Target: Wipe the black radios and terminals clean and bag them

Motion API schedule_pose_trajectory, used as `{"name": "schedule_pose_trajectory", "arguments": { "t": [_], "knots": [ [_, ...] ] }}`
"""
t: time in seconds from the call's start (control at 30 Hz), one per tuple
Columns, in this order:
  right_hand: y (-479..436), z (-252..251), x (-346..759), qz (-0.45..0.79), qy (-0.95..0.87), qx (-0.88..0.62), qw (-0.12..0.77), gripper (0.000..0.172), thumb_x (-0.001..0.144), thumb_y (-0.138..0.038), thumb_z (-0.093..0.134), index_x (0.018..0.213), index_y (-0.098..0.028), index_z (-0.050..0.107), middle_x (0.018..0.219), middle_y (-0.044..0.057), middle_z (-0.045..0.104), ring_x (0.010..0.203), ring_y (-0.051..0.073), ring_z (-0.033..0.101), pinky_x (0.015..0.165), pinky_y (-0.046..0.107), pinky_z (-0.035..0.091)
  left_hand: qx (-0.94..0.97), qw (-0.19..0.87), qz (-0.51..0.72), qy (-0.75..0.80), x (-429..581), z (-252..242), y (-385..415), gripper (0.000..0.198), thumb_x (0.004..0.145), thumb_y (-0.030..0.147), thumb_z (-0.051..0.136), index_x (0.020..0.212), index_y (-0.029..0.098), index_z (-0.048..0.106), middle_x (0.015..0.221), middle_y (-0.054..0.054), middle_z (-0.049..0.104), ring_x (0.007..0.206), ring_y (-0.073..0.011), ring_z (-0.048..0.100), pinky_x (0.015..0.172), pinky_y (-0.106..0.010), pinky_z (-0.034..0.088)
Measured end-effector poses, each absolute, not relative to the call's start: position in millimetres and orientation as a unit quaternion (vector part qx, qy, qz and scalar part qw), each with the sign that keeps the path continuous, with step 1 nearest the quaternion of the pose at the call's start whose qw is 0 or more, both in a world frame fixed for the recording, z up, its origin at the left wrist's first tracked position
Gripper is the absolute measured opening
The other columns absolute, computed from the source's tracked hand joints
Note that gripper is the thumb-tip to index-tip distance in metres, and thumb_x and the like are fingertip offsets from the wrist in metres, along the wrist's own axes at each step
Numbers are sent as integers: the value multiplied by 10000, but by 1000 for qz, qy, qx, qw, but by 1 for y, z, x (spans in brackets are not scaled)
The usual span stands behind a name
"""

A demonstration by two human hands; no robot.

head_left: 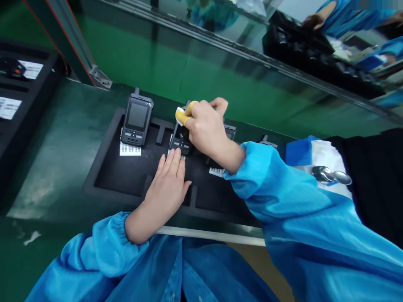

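A worker in a blue smock bends over a black foam tray on a green counter. The right hand, with yellow finger cots on two fingertips, has its grip closed over the top of a black handset that stands tilted in the tray's middle slot. The left hand lies flat and open on the foam, holding nothing, its fingertips at the handset's base.

Just left, a second handset stands upright in its own slot, screen dark, above a white barcode label. Another label peeks out beneath the right wrist, which hides most of a third unit. The print on both labels is too small to read.

A second tray carrying more labels sits at far left beside a slanted metal post. A shiny spoon-like object rests on white material at right. Beyond the rail, a co-worker's hand is over dark bins.
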State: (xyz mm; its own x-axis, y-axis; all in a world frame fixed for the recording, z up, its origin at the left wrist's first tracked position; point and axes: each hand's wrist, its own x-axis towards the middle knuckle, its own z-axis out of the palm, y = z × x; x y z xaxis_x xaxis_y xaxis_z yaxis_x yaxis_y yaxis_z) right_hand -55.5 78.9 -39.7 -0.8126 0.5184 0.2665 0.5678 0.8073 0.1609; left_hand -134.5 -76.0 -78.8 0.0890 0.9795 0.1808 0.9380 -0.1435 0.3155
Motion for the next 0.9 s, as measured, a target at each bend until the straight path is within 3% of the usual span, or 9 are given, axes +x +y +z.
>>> {"name": "schedule_pose_trajectory", "arguments": {
  "t": [0.17, 0.33, 0.53, 0.7, 0.9],
  "knots": [
    [55, -45, -50, -125, -978, -168, 19, 336, 975, -230, 359, 839, -249, 665, 809, -15, 573, 840, 145, 454, 847, 384, 292, 731, 87, 152, 659, -134, -76, -76, 553, 893, 259, 516, 1345, -50, 434, 1422, -269, 444, 1373, -348, 368, 1135, -527, 312],
    [73, -41, -48, -155, -945, -281, 61, 456, 1000, -199, 200, 1003, -217, 656, 958, 44, 619, 961, 185, 463, 890, 452, 256, 740, 74, 146, 652, -134, -73, -76, 518, 903, 247, 494, 1323, -56, 465, 1475, -268, 359, 1393, -359, 321, 1144, -515, 300],
    [57, -53, -35, -163, -966, -184, 75, 322, 993, -258, 344, 989, -298, 663, 845, -35, 632, 855, 147, 471, 815, 386, 261, 731, 96, 148, 659, -134, -73, -76, 529, 910, 242, 473, 1354, -42, 423, 1453, -263, 406, 1400, -335, 322, 1149, -528, 282],
    [75, -54, -23, -168, -922, -311, 158, 394, 1007, -240, 266, 1046, -280, 656, 936, -1, 649, 943, 187, 479, 823, 430, 220, 734, 94, 171, 651, -136, -74, -75, 486, 915, 237, 465, 1317, -36, 461, 1483, -270, 350, 1404, -355, 309, 1141, -547, 285],
    [40, -69, -9, -119, -957, -236, 120, 290, 977, -199, 381, 1024, -232, 665, 897, 8, 662, 889, 148, 470, 806, 387, 190, 706, 45, 255, 659, -138, -73, -81, 372, 951, 201, 366, 1202, 16, 570, 1358, -230, 536, 1312, -309, 471, 1113, -528, 350]
  ]
}}
